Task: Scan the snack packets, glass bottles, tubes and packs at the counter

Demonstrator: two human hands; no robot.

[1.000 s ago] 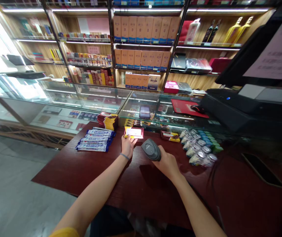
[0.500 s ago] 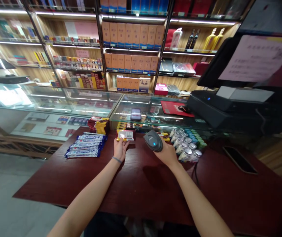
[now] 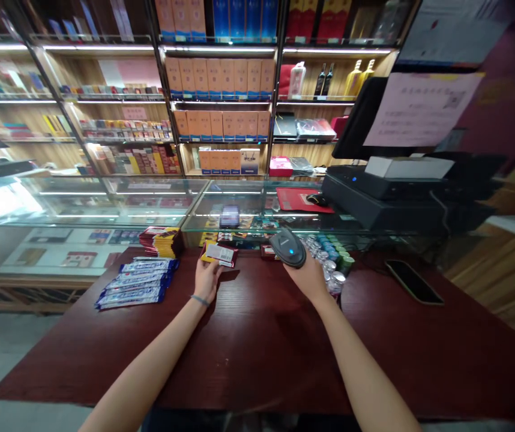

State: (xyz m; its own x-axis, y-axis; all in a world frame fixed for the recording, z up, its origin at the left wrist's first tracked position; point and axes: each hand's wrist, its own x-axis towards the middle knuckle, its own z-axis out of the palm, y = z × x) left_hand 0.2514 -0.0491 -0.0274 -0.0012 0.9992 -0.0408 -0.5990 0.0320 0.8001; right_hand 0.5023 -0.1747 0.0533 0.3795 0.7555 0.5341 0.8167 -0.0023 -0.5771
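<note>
My left hand (image 3: 207, 281) is closed on the near-left corner of a flat snack packet (image 3: 221, 254) in dark red and yellow, whose white label with a barcode faces me. The packet is tilted, its right end lower, and casts a shadow on the table. In my right hand (image 3: 310, 277) is a dark grey barcode scanner (image 3: 288, 247) with a lit blue light, its head pointing away and to the left. Behind the scanner, partly hidden, another dark red packet (image 3: 268, 252) lies on the table.
Blue-and-white wrapped bars (image 3: 135, 282) and stacked red-yellow packets (image 3: 162, 241) lie left on the brown table (image 3: 248, 354). Cans (image 3: 336, 281) stand beside my right hand. Farther right are a phone (image 3: 414, 282) and a point-of-sale terminal (image 3: 361, 186). A glass counter (image 3: 239, 187) borders the far side.
The view has shifted, so the scene sits farther left. My right hand has carried the scanner to the right, away from the packet. The packet in my left hand has tipped from level to slanting.
</note>
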